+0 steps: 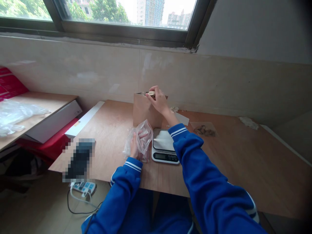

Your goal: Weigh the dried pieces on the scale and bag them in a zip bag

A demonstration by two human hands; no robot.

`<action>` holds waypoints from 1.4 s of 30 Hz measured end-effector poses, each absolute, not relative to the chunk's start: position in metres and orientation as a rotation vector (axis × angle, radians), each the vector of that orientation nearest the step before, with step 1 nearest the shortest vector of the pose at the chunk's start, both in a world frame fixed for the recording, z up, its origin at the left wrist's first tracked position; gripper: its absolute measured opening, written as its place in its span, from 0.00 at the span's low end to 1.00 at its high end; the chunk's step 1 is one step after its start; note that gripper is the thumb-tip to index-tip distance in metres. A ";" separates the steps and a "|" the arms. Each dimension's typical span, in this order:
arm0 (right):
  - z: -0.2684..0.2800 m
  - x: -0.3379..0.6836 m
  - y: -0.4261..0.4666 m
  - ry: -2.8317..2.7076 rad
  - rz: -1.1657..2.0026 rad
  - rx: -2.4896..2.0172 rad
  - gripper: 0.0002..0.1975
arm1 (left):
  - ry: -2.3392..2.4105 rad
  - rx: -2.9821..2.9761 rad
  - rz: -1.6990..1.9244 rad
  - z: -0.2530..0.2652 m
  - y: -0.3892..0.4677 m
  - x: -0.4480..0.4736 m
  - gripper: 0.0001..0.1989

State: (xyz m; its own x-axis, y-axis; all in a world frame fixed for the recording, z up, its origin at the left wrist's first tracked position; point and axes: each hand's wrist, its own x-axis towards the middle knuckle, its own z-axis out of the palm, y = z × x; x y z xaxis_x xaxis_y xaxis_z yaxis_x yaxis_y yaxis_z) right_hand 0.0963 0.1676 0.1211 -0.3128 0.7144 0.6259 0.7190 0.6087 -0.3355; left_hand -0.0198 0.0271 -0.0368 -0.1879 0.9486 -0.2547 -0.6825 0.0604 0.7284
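My left hand (134, 145) is closed on a clear plastic bag (144, 138), whose mouth gapes toward the upper right. Behind it stands an open brown cardboard box (145, 110) with tan, flat pieces showing at its top. At the box's rim, my right hand (158, 99) has its fingers closed around a pale, flat piece (151, 93); its exact kind is too small to tell. A white kitchen scale (165, 157) with a dark display lies under my right forearm, just right of the bag. My sleeve covers part of its plate.
A flat clear bag of brownish pieces (204, 130) lies to the right, with a white card (182, 119) near the box. A blurred dark phone-like item (79, 159) rests at the table's left edge, above a power strip (85, 187). Plastic bags (19, 113) cover the left table.
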 end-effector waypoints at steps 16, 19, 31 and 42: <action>0.067 0.096 0.040 -1.751 0.632 -1.470 0.22 | 0.851 0.518 1.510 -0.039 0.027 -0.013 0.20; 0.053 0.107 0.034 -1.726 0.820 -1.532 0.19 | 0.920 0.697 1.620 -0.038 0.025 -0.012 0.14; 0.053 0.112 0.015 -1.358 0.954 -1.266 0.27 | 1.295 1.223 1.723 0.014 -0.007 -0.021 0.12; 0.029 0.085 -0.012 -1.150 1.488 -1.100 0.32 | 1.564 1.215 1.913 0.018 -0.014 -0.036 0.10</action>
